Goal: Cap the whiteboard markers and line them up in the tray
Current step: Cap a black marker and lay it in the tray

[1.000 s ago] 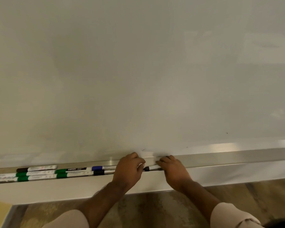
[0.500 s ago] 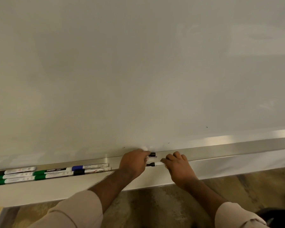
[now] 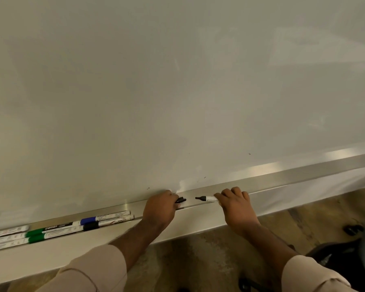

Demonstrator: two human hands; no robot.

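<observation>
While left hand (image 3: 159, 209) pinches cap (image 3: 181, 200), right hand (image 3: 237, 207) grips marker (image 3: 207, 198)

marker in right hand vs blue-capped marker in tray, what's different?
The marker in the right hand is uncapped, its dark tip bare; the blue-capped marker is closed. The first is gripped above the tray; the second lies in it, untouched, among others. Both have white barrels.
</observation>
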